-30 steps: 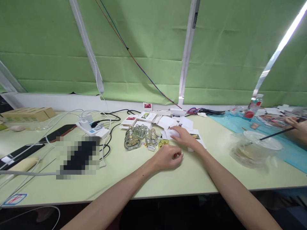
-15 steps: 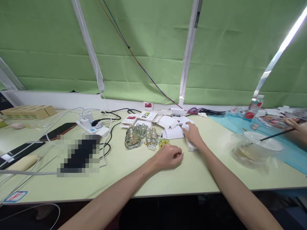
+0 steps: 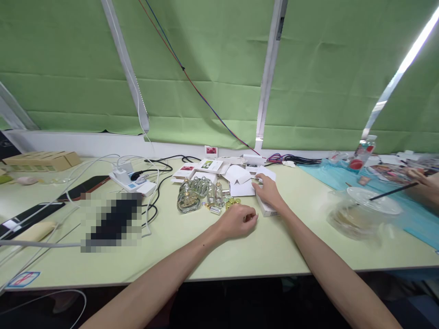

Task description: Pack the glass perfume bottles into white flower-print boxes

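Observation:
My left hand rests on the table in a loose fist. Its curled fingers show a gap with nothing visible in it. My right hand grips a small white box, which lies on the table with its lower end showing below the palm. The rest of that box is hidden under the hand. Left of my hands stand and lie several clear glass bottles, some with gold-coloured necks. Yellow-green caps sit just beyond my left hand, near a small silvery piece.
White cartons and opened packaging are heaped behind the bottles. A power strip and tangled cables lie left, near phones. At right, another person's hand is by a stick in a lidded clear tub beside blue sheeting.
My right hand and the white box have shifted slightly left, nearer my left hand. My left hand stays in its loose fist. The other person's hand stays by the stick.

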`<action>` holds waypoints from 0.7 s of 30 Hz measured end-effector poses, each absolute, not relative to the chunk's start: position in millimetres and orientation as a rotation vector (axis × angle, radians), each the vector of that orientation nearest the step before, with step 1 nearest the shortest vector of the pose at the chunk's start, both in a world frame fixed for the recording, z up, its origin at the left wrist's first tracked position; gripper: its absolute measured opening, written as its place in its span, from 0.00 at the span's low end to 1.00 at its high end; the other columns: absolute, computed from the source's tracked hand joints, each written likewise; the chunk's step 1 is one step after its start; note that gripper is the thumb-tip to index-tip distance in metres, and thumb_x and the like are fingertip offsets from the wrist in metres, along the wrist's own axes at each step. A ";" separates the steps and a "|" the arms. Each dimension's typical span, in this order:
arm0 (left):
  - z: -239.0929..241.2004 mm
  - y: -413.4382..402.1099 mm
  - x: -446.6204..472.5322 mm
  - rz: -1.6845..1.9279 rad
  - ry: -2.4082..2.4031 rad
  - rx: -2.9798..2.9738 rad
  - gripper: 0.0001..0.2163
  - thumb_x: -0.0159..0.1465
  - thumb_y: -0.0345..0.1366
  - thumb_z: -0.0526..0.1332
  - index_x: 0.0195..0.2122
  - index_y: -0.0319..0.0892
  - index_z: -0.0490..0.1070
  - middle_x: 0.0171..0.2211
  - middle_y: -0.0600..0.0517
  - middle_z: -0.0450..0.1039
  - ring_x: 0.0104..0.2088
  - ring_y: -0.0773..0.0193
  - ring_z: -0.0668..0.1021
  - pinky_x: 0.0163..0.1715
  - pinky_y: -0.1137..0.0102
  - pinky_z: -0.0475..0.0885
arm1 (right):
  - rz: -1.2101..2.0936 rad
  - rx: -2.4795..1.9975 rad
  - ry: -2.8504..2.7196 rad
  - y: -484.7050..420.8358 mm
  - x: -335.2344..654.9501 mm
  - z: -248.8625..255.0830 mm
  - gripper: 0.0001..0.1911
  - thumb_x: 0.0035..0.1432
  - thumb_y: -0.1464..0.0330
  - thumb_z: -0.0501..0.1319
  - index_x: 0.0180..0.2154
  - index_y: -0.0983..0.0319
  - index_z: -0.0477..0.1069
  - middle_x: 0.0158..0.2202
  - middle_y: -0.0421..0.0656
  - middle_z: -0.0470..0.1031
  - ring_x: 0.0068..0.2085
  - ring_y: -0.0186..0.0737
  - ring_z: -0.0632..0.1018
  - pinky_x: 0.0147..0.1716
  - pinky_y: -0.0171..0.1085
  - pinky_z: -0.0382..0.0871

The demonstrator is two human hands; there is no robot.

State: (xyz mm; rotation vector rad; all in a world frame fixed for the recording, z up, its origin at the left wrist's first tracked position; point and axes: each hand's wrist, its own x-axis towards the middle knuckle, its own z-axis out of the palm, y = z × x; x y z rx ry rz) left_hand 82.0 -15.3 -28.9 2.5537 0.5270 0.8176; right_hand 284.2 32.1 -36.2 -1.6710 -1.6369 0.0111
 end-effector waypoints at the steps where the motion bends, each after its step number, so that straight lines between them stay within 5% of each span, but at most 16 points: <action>1: -29.2 -15.3 82.2 0.819 0.527 2.556 0.14 0.62 0.31 0.56 0.20 0.41 0.57 0.17 0.58 0.57 0.20 0.71 0.60 0.24 0.72 0.55 | 0.015 -1.665 -1.640 32.6 282.8 -36.5 0.18 0.62 0.64 0.57 0.52 0.62 0.70 0.53 0.52 0.76 0.54 0.50 0.75 0.55 0.47 0.66; 21: -29.2 -15.4 82.0 0.805 0.530 2.574 0.15 0.63 0.31 0.56 0.20 0.42 0.55 0.17 0.58 0.57 0.21 0.71 0.60 0.25 0.71 0.55 | 0.121 -1.637 -1.652 26.8 273.5 -28.9 0.15 0.61 0.66 0.59 0.48 0.62 0.72 0.51 0.49 0.78 0.53 0.48 0.77 0.57 0.46 0.66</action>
